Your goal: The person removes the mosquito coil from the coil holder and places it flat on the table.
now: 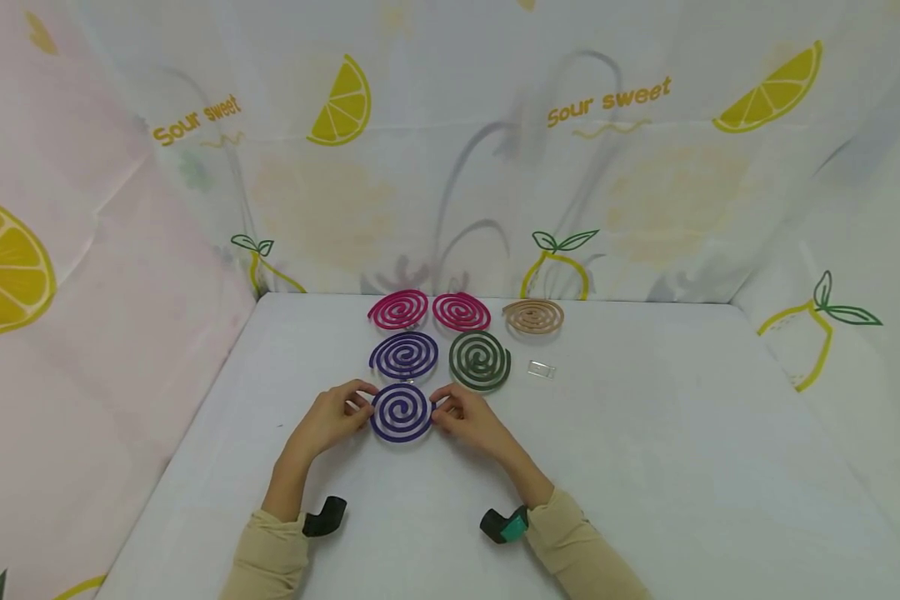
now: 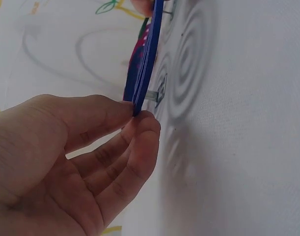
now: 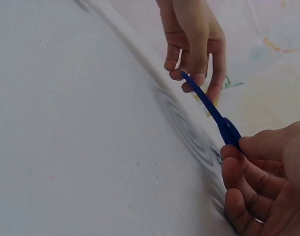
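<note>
A blue-purple mosquito coil (image 1: 402,409) is held between both hands, level and just above the white table; its spiral shadow shows beneath it in the left wrist view. My left hand (image 1: 340,414) pinches the coil's left edge between thumb and fingertips. At the opposite edge, my right hand (image 1: 474,421) pinches it the same way. Seen edge-on in the left wrist view, the coil (image 2: 149,56) is a thin blue strip. Just beyond it, a small metal stand (image 2: 153,95) shows. A second blue-purple coil (image 1: 405,356) lies behind, with a dark green coil (image 1: 479,362) to its right.
Two pink coils (image 1: 400,310) and a tan coil (image 1: 532,317) form the back row. A small flat metal piece (image 1: 542,369) lies right of the green coil. Fabric with lemon prints (image 1: 450,167) hangs behind the table. Dark wrist devices (image 1: 326,517) sit at both sleeves.
</note>
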A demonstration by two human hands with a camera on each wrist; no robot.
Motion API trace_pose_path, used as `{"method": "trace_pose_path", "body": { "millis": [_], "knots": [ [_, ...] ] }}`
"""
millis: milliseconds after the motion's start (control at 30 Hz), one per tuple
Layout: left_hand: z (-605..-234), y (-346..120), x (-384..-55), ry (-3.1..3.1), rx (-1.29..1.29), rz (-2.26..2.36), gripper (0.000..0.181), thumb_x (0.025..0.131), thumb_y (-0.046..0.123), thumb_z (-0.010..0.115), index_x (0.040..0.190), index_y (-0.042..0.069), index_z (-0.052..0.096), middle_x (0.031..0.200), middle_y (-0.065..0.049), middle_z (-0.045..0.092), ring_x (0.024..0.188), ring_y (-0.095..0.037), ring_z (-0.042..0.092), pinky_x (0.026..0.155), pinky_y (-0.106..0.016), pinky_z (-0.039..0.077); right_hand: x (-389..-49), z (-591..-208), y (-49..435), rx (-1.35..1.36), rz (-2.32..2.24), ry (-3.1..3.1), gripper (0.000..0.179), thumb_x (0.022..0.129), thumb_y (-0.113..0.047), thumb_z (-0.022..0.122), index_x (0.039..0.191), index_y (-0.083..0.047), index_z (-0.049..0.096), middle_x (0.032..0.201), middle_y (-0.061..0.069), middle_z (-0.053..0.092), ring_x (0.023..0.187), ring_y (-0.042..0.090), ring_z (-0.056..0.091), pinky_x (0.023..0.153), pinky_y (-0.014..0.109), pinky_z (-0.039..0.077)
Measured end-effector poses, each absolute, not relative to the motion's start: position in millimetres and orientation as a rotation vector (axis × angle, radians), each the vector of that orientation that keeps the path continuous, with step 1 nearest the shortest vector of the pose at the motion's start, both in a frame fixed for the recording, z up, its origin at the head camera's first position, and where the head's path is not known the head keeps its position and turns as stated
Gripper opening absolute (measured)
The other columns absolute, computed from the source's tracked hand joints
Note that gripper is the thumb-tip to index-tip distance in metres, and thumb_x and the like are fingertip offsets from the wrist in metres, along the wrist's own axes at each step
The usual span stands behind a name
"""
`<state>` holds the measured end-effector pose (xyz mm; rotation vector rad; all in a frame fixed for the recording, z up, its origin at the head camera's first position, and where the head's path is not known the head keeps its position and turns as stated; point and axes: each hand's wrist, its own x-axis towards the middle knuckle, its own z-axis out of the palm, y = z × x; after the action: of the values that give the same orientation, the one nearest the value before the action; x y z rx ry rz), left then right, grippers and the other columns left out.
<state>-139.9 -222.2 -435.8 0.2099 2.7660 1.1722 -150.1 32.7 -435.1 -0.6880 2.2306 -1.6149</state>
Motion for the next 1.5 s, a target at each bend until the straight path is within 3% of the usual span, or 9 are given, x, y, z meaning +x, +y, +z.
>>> {"method": "trace_pose_path", "body": {
  "millis": [267,500,967,1500],
  "knots": [
    [-439.2,-222.9,-140.8,2.748,0.209,1.178,0.025,0.087,0.008,0.061,0.113,0.005,0.061,0.091,-0.012,0.069,0.07,-0.012,0.062,0.056,-0.025,0.047,-147.7,-432.3,33.0,-0.705,-1.562,2.286,0.026,0.089,0.001,0.058,0.113,0.011,0.054,0.09,0.026,0.066,0.072,0.027,0.062,0.062,0.015,0.044],
    [-441.6,-222.6,-142.0,2.744,0.204,1.183,0.025,0.087,0.007,0.062,0.112,0.004,0.061,0.09,-0.012,0.068,0.069,-0.012,0.062,0.056,-0.025,0.047,-163.8,-471.6,29.4,-0.686,-1.506,2.377,0.022,0.09,-0.008,0.061,0.111,-0.002,0.058,0.089,0.012,0.068,0.069,0.005,0.056,0.064,0.017,0.046],
    [-450.5,-225.5,-144.3,2.76,0.193,1.147,0.025,0.087,0.006,0.062,0.112,0.004,0.061,0.088,-0.011,0.068,0.069,-0.011,0.063,0.056,-0.024,0.047,-160.4,-475.0,19.9,-0.709,-1.25,2.586,0.019,0.09,-0.014,0.059,0.109,-0.011,0.059,0.084,-0.001,0.067,0.071,0.004,0.056,0.065,0.019,0.044],
    [-451.9,-224.3,-144.3,2.803,0.17,1.132,0.025,0.085,0.001,0.062,0.111,0.002,0.061,0.086,-0.009,0.059,0.064,-0.01,0.06,0.052,-0.022,0.045,-159.0,-477.3,12.0,-0.758,-1.148,2.721,0.017,0.089,-0.015,0.06,0.107,-0.013,0.061,0.076,-0.004,0.063,0.064,0.002,0.049,0.06,0.018,0.04]
  ]
}}
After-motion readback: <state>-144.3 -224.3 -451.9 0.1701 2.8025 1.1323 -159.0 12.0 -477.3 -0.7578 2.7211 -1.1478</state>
